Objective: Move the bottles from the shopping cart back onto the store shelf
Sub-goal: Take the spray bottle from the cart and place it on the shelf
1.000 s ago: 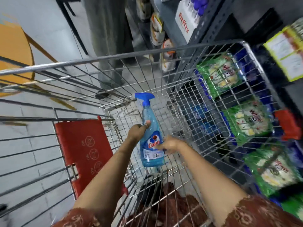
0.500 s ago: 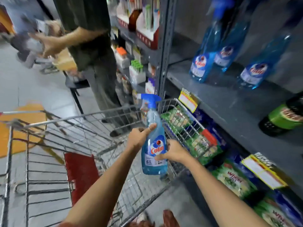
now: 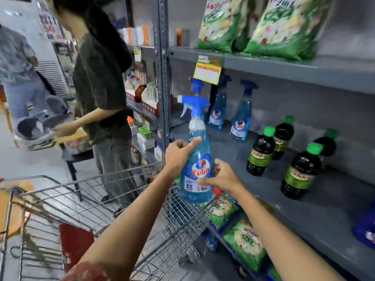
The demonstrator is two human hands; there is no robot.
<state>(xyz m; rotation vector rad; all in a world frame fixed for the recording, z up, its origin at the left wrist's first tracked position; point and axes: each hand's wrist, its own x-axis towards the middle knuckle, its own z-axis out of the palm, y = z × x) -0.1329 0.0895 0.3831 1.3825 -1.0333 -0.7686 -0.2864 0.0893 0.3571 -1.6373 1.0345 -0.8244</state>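
Blue spray bottle (image 3: 196, 171) upright, gripped by left hand (image 3: 178, 154) and right hand (image 3: 222, 177) together. Above the shopping cart (image 3: 121, 201) corner (beside the grey shelf (image 3: 284, 199)).

Shop aisle: grey metal shelf (image 3: 284, 67) stocked with spray bottles (image 3: 241, 120), dark bottles (image 3: 260, 155), green packets (image 3: 284, 27), yellow price tag (image 3: 208, 71); wire shopping cart (image 3: 85, 201).

Grey shelf (image 3: 263, 201): blue spray bottles (image 3: 240, 120) at back, green-capped dark bottles (image 3: 260, 154) right
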